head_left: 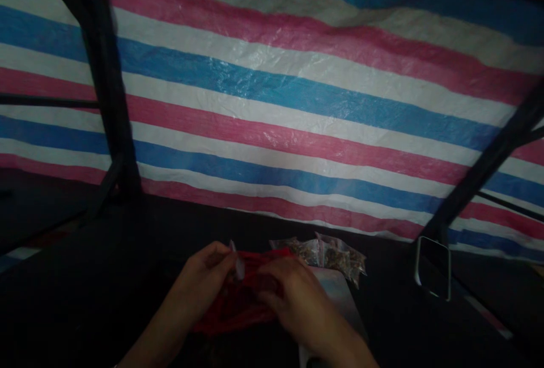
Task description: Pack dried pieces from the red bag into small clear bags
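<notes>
Your left hand [204, 274] pinches a small, whitish clear plastic bag [240, 268] in its fingers, long axis near upright; your right hand [293, 286] sits just right of it, fingers curled, can't tell if gripping. Crumpled red plastic bag [236, 307] spreads below and between your fingers.

Left fingers [225, 265] pinch translucent plastic [240, 267], right fingers [272, 269] at a red bag [249, 317].
</notes>
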The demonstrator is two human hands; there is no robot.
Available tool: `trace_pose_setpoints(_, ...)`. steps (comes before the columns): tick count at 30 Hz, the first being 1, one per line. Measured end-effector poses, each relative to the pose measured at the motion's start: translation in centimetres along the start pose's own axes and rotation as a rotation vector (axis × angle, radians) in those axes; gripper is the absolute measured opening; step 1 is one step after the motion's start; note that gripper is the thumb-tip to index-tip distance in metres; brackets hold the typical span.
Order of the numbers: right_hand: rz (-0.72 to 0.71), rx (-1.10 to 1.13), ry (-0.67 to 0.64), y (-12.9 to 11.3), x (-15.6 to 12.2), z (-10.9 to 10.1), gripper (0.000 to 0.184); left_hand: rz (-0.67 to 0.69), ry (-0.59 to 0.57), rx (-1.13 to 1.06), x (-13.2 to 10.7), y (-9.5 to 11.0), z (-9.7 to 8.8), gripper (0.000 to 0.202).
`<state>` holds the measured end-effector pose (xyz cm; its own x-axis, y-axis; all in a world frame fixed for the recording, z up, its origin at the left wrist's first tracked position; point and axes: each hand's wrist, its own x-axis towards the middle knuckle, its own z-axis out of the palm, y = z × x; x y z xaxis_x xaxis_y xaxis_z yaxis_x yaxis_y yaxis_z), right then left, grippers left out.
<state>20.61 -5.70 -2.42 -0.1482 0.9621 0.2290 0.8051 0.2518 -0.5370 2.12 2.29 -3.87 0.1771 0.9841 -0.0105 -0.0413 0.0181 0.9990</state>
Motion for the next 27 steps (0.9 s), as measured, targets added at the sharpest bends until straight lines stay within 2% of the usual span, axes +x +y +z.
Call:
trace_pose_setpoints(3,0.083,0.24,0.273,1.6,-2.1,-3.6,0.018,0.001,-0.026,0.009,0.0,0.2,0.2,0.03)
trace_pose_setpoints(5,0.188,0.235,0.448,4.0,-4.4,-6.1,0.022,0.015,-0.046,0.003,-0.3,0.6,0.5,0.031)
trace_pose_setpoints(6,0.266,0.194,0.491,5.6,-5.7,-7.1,0.025,0.023,-0.055,-0.001,-0.5,0.9,0.6,0.032)
trace_pose_setpoints(8,0.402,0.126,0.514,8.9,-8.6,-8.2,0.027,0.034,-0.074,-0.007,-0.8,1.3,0.9,0.033)
trace_pose_setpoints(10,0.494,0.096,0.442,11.6,-11.0,-8.2,0.025,0.041,-0.092,-0.01,-1.1,1.5,1.2,0.034)
trace_pose_setpoints(13,0.467,0.09,0.373,13.3,-13.1,-7.4,0.015,0.064,-0.113,-0.014,-1.2,1.5,1.5,0.037)
trace_pose_setpoints(16,0.336,0.036,0.473,11.8,-12.9,-7.3,0.003,0.086,-0.198,-0.015,-1.5,1.2,2.0,0.039)
trace_pose_setpoints(19,0.184,0.037,0.583,7.7,-10.2,-7.1,0.002,0.126,-0.232,-0.036,-1.9,1.1,2.6,0.041)
trace_pose_setpoints(21,0.125,0.106,0.498,4.1,-7.2,-6.3,0.013,0.158,-0.218,-0.038,-2.2,1.2,3.0,0.04)
trace_pose_setpoints(24,0.094,0.279,0.224,-0.6,-2.2,-4.0,0.022,0.151,-0.252,-0.02,-2.1,1.4,3.0,0.039)
trace_pose_setpoints(27,0.112,0.369,0.113,-2.5,1.3,-1.7,0.022,0.131,-0.255,0.029,-1.6,1.4,2.4,0.04)
